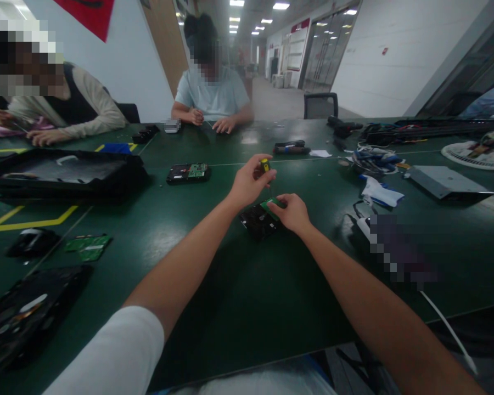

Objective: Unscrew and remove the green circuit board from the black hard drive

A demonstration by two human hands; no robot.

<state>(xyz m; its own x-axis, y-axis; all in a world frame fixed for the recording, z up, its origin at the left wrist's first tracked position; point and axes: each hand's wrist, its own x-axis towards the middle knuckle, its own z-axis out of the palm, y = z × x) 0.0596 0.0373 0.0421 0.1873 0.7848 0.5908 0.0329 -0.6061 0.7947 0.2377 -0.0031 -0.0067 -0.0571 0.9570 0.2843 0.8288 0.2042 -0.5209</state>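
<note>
My left hand [251, 180] is closed around a small yellow and black screwdriver [265, 164], held upright with its shaft pointing down at a hard drive. The black hard drive [258, 223] lies on the green table [230, 296] in front of me, with a green circuit board [269, 206] at its upper right part. Thumb and fingers of my right hand [291, 211] are pressed together on the board's right edge. Where exactly the screwdriver's tip touches is too small to tell.
Another drive [188, 172] with a green board lies ahead to the left. Black trays [66, 173], loose boards [88, 247] and a large black drive [28, 312] are at the left. Cables [376, 160] and a metal box [448, 182] lie right. Two people sit across the table.
</note>
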